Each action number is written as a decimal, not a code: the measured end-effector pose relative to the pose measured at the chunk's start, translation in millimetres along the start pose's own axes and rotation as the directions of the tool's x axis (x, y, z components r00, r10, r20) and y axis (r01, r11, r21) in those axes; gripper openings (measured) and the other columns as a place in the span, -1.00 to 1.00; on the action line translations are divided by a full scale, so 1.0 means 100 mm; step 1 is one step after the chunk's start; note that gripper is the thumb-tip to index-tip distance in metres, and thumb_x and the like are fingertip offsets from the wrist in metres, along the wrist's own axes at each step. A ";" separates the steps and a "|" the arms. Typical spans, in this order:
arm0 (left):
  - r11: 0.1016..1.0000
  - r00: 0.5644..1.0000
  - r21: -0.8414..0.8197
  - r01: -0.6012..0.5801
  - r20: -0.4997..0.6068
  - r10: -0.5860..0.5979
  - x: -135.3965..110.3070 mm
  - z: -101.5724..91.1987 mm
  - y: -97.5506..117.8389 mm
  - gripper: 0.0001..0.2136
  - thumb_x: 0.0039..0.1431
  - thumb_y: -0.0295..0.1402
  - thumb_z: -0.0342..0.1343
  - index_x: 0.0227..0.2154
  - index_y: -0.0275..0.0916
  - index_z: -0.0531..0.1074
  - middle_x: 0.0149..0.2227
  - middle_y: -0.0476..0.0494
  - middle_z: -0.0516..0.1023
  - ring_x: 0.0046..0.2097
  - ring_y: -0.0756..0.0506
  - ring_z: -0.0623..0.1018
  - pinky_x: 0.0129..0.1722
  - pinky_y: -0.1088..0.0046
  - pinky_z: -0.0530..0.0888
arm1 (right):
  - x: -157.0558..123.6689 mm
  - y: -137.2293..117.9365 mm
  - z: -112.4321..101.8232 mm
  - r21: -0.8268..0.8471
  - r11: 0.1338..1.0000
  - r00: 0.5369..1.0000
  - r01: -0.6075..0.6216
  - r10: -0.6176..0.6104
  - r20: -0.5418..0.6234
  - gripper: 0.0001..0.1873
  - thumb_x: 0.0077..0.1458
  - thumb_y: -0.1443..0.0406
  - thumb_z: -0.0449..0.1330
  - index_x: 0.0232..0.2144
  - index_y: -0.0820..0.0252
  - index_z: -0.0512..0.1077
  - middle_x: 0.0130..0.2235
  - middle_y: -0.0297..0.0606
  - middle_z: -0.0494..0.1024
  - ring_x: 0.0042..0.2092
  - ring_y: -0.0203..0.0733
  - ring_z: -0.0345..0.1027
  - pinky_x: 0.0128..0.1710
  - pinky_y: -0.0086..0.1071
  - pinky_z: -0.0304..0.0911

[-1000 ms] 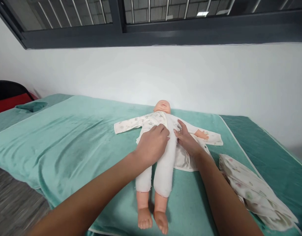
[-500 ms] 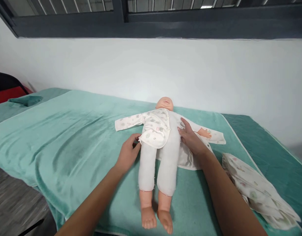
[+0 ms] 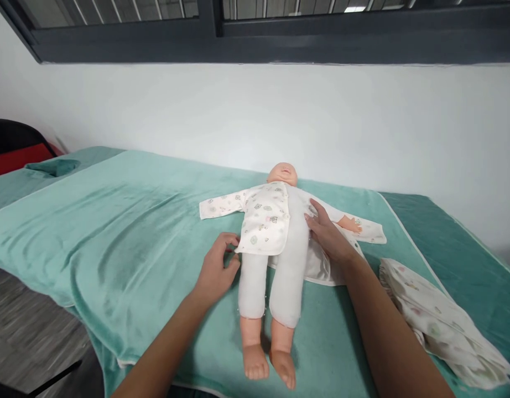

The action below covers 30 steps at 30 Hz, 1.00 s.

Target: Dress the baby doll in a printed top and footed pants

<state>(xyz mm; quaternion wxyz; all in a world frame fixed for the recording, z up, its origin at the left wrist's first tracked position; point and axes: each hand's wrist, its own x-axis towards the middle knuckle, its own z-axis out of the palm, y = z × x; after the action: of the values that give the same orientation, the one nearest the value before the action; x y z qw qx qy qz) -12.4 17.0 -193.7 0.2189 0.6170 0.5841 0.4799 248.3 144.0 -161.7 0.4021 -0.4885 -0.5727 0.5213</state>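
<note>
A baby doll point(image 3: 290, 290) lies on its back, head toward the wall and feet toward me. Its white printed baby jacket point(image 3: 266, 218) covers the chest on the left of the picture and is spread open on the right. The left sleeve lies flat; from the right one a doll hand shows, partly outside the sleeve. My left hand point(image 3: 220, 265) pinches the lower left corner of the jacket between thumb and fingers. My right hand point(image 3: 327, 232) rests with fingers apart against the side of the doll's white body, over the opened jacket side.
A folded white printed garment point(image 3: 440, 323) lies at the right. Green blankets point(image 3: 126, 237) cover the bed, wrinkled at the left. Behind it stand a white wall point(image 3: 246, 116) and a dark window frame point(image 3: 280, 44). A red and black chair point(image 3: 18, 149) is at the far left.
My left hand has drawn the jacket's hem down toward me, so the front panel lies straighter and flatter. My right hand stays at the doll's side. The view has shifted slightly.
</note>
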 end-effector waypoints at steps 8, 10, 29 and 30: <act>0.978 0.969 -0.040 0.206 0.147 -0.198 0.09 0.01 0.02 -0.75 0.26 -0.26 0.04 -0.03 -0.13 0.38 -0.01 -0.11 0.58 -0.03 -0.16 0.54 -0.02 0.26 0.43 | -0.03 -0.02 0.00 0.025 1.000 1.000 -0.001 0.001 0.000 -0.10 0.17 -0.03 0.26 0.43 -0.07 0.00 0.14 -0.14 0.46 0.00 -0.09 0.45 0.07 -0.22 0.43; 0.977 0.966 0.029 0.210 0.146 -0.212 0.11 0.01 0.02 -0.77 0.26 -0.27 0.02 -0.06 -0.13 0.40 -0.05 -0.10 0.59 -0.04 -0.17 0.54 -0.06 0.26 0.42 | -0.02 0.00 0.00 0.052 0.999 1.000 0.004 -0.004 -0.004 -0.10 0.16 -0.03 0.27 0.43 -0.07 0.01 0.08 -0.17 0.49 -0.05 -0.12 0.46 0.04 -0.23 0.44; 0.991 0.989 -0.027 0.132 -0.065 -0.134 0.11 -0.09 -0.15 -0.90 0.15 -0.40 -0.01 -0.29 -0.16 0.37 -0.26 -0.05 0.55 -0.21 -0.09 0.52 -0.15 0.36 0.45 | 0.03 0.05 -0.02 0.035 0.999 1.000 0.000 0.001 -0.025 -0.12 0.15 -0.04 0.27 0.41 -0.06 0.07 -0.12 -0.26 0.51 -0.14 -0.15 0.44 0.04 -0.20 0.43; 0.989 0.983 0.044 0.142 -0.127 -0.135 0.18 -0.12 -0.21 -0.83 0.15 -0.40 -0.01 -0.21 -0.17 0.40 -0.14 -0.13 0.57 -0.10 -0.14 0.54 -0.05 0.30 0.47 | 0.03 0.05 -0.02 0.035 0.999 1.000 -0.003 0.004 -0.021 -0.12 0.15 -0.04 0.27 0.41 -0.06 0.06 -0.12 -0.25 0.51 -0.13 -0.15 0.44 0.04 -0.21 0.42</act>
<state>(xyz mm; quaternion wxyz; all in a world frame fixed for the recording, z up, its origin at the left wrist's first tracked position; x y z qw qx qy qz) -36.1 34.8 -199.8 0.1987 0.5494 0.6505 0.4854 250.3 146.8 -166.1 0.4157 -0.4880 -0.5584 0.5265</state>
